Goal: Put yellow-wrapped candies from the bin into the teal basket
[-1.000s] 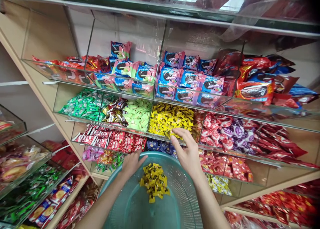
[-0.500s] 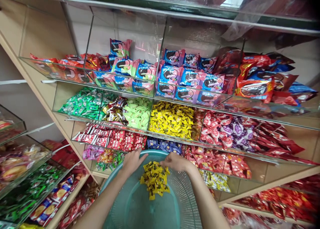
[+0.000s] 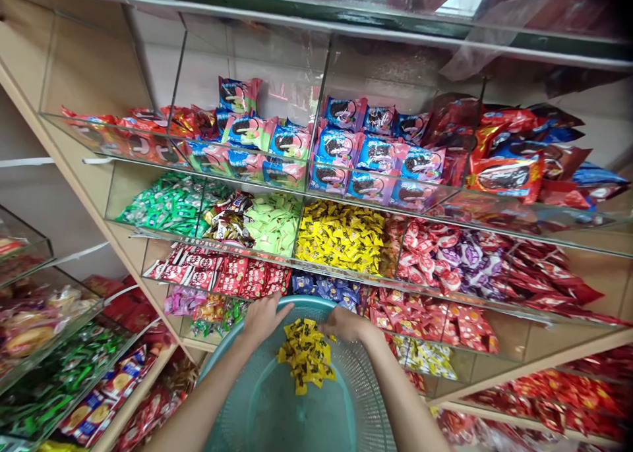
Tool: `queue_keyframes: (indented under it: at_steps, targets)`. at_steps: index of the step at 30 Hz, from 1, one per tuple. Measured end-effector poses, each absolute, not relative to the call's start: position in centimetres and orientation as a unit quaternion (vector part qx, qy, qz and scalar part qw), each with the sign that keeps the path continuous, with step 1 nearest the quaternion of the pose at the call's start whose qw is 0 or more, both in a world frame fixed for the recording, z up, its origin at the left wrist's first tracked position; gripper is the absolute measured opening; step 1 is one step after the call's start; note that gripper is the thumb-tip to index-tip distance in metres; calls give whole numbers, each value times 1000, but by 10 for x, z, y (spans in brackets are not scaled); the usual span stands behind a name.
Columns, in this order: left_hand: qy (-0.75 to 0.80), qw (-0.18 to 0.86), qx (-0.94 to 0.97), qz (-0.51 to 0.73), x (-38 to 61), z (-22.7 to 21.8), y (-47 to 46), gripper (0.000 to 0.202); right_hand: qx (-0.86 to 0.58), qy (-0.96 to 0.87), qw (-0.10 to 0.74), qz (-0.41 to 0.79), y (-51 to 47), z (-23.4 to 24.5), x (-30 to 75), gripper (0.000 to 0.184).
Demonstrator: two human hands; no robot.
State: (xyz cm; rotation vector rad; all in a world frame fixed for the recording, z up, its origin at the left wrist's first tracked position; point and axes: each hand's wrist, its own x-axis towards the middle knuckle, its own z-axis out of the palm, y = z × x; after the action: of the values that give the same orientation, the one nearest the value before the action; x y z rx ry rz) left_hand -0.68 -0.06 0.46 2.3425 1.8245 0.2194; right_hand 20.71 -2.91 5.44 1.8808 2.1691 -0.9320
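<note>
A green plastic basket [image 3: 301,416] with perforated sides is tilted up against the shelf front. My left hand [image 3: 262,319] grips its far rim, thumb inside and fingers over the edge. My right hand [image 3: 349,323] is curled at the basket's far right side, fingers bent downward. A bit of yellow wrapper shows under its fingertips; the rest of what it holds is hidden. In the basket, a small heap of yellow-wrapped candies [image 3: 307,356] lies against the far wall. Above the basket, a shelf compartment holds many more yellow-wrapped candies [image 3: 341,238].
Glass-fronted shelves hold blue-and-pink snack packs [image 3: 376,152], green-wrapped candies [image 3: 168,201], red packets [image 3: 237,274], blue packets [image 3: 326,287] and purple-wrapped candies [image 3: 475,261]. A glass ledge [image 3: 346,277] runs just above the basket's rim. More bins [image 3: 59,373] stand at the left.
My right hand has shifted slightly right, its fingers drawn in from the heap with a bit of yellow wrapper under them. My left hand and the basket have stayed put.
</note>
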Motion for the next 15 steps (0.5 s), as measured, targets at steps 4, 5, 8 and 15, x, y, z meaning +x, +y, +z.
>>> queue_keyframes:
  at_steps: [4, 5, 8, 15]
  targets:
    - [608, 78, 787, 73, -7, 4, 0, 61, 622, 721, 52, -302, -29, 56, 207, 35]
    - [606, 75, 788, 75, -7, 3, 0, 61, 621, 722, 48, -301, -30, 57, 206, 34]
    - [605, 66, 790, 81, -8, 1, 0, 59, 618, 727, 37, -297, -32, 62, 207, 35]
    - [607, 68, 787, 83, -8, 0, 0, 58, 572, 773, -130, -240, -41, 88, 205, 40]
